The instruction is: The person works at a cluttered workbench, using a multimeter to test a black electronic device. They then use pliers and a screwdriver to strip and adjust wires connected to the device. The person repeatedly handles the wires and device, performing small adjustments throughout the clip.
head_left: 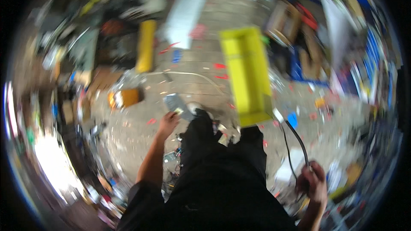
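My left hand (168,123) is closed at the near edge of a grey flat piece (175,105), which has a small pale patch by my fingertips. My right hand (311,179), low on the right, is closed round a black cable (299,139) that arches up to a white end piece (278,116). A thinner dark cord hangs beside it. The white end is by the lower right corner of a long yellow open box (246,75), just beyond my legs. The picture is smeared by motion, so small details are unclear.
The littered floor (205,72) holds a white sheet (184,17), a yellow strip (145,45), an orange package (128,98), red scraps and a blue piece (292,119). Piles of clutter line both sides, with cardboard boxes (282,21) at the back right and a bright opening (53,162) at the lower left.
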Demonstrator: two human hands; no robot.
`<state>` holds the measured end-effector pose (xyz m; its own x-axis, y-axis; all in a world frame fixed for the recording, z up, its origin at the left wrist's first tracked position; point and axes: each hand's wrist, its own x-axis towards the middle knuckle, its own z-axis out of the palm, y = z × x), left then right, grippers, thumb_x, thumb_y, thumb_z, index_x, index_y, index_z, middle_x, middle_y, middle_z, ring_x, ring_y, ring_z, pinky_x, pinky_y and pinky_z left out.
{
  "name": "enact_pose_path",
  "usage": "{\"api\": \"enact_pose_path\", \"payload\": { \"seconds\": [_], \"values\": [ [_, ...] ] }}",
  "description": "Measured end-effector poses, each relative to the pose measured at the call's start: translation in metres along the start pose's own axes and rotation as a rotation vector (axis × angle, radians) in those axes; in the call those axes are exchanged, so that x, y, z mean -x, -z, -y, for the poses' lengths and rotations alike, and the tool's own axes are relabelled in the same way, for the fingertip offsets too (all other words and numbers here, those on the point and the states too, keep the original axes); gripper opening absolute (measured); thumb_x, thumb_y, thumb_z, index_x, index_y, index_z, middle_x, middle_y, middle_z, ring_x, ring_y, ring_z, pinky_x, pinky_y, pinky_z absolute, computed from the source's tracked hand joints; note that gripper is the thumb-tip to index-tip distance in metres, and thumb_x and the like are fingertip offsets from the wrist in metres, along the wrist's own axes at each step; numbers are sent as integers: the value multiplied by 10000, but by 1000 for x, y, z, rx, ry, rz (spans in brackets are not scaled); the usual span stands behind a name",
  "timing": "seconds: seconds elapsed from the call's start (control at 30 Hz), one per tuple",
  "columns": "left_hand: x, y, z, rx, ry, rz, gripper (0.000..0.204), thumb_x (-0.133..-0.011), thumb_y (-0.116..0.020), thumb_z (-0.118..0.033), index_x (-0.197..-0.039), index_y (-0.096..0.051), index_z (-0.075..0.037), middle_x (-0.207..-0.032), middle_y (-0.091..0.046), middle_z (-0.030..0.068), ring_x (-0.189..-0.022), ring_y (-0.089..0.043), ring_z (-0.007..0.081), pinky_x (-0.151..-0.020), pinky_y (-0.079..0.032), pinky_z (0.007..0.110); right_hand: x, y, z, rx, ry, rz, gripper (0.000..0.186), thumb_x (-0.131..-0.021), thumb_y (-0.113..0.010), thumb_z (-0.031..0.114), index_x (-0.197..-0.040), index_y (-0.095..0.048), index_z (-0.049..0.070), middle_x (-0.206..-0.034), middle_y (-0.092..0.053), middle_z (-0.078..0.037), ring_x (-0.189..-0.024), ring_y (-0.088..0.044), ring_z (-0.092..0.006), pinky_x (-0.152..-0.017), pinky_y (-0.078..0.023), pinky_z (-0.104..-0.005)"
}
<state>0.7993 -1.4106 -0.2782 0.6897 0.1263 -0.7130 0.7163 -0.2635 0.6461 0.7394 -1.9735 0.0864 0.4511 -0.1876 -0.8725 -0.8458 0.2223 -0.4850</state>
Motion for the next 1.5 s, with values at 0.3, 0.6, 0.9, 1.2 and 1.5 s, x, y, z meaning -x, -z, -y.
{"api": "enact_pose_path", "payload": {
  "seconds": [0.3, 0.6, 0.9, 1.2, 1.5],
  "values": [
    [54, 189, 4, 130, -163, -254, 392, -1077, -663, -262, -1345, -675, 24, -1251, -760, 167, -1140, -729, 236, -996, -573, 371, -1, -282, 35, 166, 415, 474, 224, -1130, -483, 287, -1144, -519, 66, -656, -631, -138, -391, -506, -223, -493, -529, -382],
    [188, 296, 87, 656, -151, -618, 387, -1092, -655, -230, -1379, -646, 29, -1154, -758, 81, -1030, -707, 143, -934, -578, 327, 17, -565, 33, 258, 467, 1108, 169, -1090, -574, 154, -1222, -511, 68, -815, -721, -204, -583, -690, -283, -513, -577, -370],
    [280, 460, 15, 1155, -662, -609, 510, -1154, -537, -300, -1570, -483, -11, -1348, -702, 146, -1092, -711, 177, -936, -573, 319, 59, -835, -77, 822, 97, 1750, 157, -1111, -582, 101, -1244, -528, 37, -1010, -749, -245, -788, -767, -295, -709, -642, -374],
    [338, 614, 78, 1395, -606, -888, 444, -1131, -588, -318, -1468, -577, -29, -1100, -724, 61, -993, -716, 164, -872, -591, 331, 117, -1012, -226, 1181, -160, 1926, 183, -1115, -599, 135, -1261, -544, 41, -1046, -767, -172, -844, -761, -217, -784, -619, -349],
    [412, 717, 198, 1050, -837, -1489, 297, -1134, -584, -229, -1351, -620, -30, -1023, -670, 59, -917, -688, 176, -857, -588, 363, 190, -1155, -375, 1256, 301, 2047, 447, -1032, -698, 117, -1439, -553, 0, -1440, -639, -109, -1385, -578, -219, -1185, -438, -398]
  ]
}}
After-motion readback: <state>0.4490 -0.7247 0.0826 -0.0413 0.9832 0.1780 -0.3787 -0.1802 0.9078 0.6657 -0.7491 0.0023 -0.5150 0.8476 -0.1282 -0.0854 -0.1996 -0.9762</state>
